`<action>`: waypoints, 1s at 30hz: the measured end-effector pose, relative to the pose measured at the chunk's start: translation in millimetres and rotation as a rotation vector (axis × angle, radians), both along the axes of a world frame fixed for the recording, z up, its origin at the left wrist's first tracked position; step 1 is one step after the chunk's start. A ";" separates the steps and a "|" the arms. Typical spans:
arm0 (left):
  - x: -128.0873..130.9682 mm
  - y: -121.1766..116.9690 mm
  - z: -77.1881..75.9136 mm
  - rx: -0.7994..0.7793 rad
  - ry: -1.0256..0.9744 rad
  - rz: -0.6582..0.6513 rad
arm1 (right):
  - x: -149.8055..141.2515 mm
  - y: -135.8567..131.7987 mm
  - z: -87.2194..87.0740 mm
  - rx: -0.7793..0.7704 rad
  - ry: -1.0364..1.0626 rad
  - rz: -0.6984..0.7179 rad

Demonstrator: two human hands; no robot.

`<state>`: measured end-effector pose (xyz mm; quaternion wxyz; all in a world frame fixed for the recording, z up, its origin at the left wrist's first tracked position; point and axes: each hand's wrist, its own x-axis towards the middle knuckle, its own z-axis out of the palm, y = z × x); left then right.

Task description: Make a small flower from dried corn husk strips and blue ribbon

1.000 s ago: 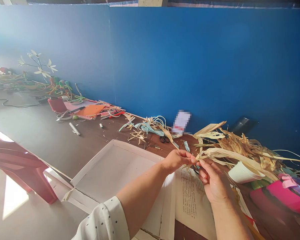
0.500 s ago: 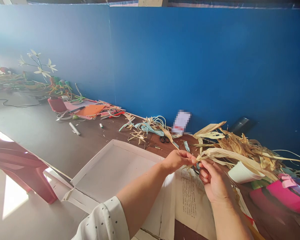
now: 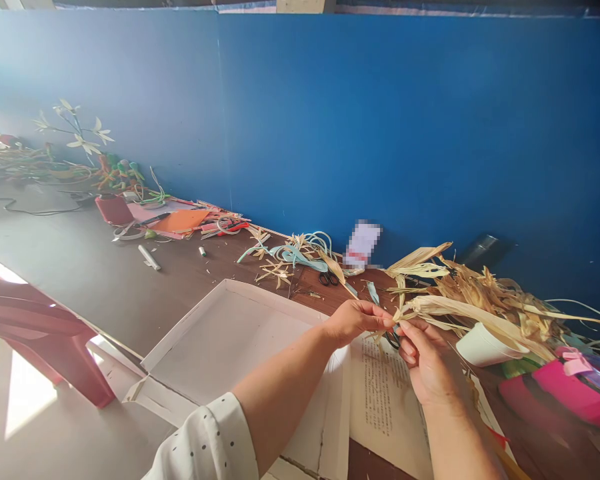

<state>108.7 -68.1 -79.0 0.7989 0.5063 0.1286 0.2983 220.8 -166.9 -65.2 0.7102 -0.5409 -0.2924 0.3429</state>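
Note:
My left hand (image 3: pixel 356 324) pinches a pale corn husk strip (image 3: pixel 397 316) between thumb and fingertips. From the other side, my right hand (image 3: pixel 424 360) grips the same piece with its thumb and forefinger, its other fingers curled below. Fingertips hide part of the strip, and a small blue bit shows beside the right thumb. Dark loops under the fingers are mostly hidden. Just beyond the hands lies a heap of dry corn husks (image 3: pixel 473 290). A printed sheet (image 3: pixel 387 407) lies beneath the hands, beside an open white cardboard box lid (image 3: pixel 245 340).
Black-handled scissors (image 3: pixel 329 278) lie near cut husk flowers (image 3: pixel 275 272) and a blue ribbon (image 3: pixel 300 256). To the right are a tipped white cup (image 3: pixel 490 345) and a pink bag (image 3: pixel 570 393). A blue partition (image 3: pixel 380 120) borders the table; a pink chair (image 3: pixel 35 333) stands left.
My fingertips shift slightly around the husk strip, and a blue bit now shows by the right thumb. Both arms stay almost in place.

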 end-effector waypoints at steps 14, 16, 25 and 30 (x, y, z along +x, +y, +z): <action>2.1 1.0 -2.8 -0.034 -0.005 -0.002 | 0.3 1.4 -3.2 -0.010 -0.021 -0.007; 1.9 1.0 -2.3 -0.037 -0.002 -0.001 | 0.7 1.3 -3.7 -0.015 -0.024 -0.009; 1.1 1.2 -1.9 -0.024 -0.037 -0.026 | -2.1 -0.2 -1.7 -0.019 -0.014 -0.019; 2.2 3.1 -5.6 -0.009 -0.049 -0.009 | -2.6 1.2 -1.3 -0.029 0.005 0.001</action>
